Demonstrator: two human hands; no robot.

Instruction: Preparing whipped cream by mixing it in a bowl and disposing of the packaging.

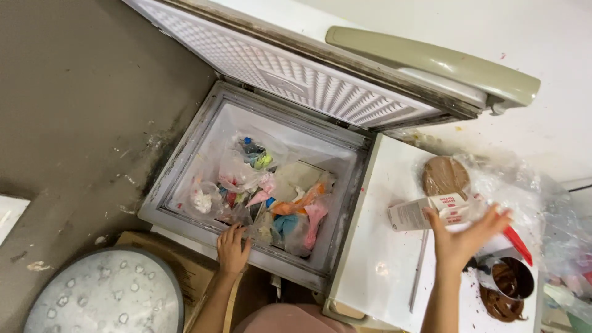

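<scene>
I am standing over an open chest freezer [185, 157], and its ribbed lid [296, 77] is leaning up against the wall. My left hand [232, 248] is resting on the near rim of the freezer, fingers spread flat and loose; this grip is grasping nothing. Just beyond its fingertips, inside the freezer, plastic bags [271, 194] with pink, orange and blue contents are lying in a heap, some of them almost touching my fingers.

My right hand [464, 237] is hovering over the white tabletop [376, 265] beside the freezer, palm open and fingers stretched out, so this grip is released too. A small white carton [425, 213] is lying on its side just in front of this hand, near the fingertips, and I cannot tell if it is touching them. Behind the carton a round brown disc [445, 176] is lying on crumpled clear plastic. To the right of my wrist a metal cup [509, 277] with brown cream is standing.
</scene>
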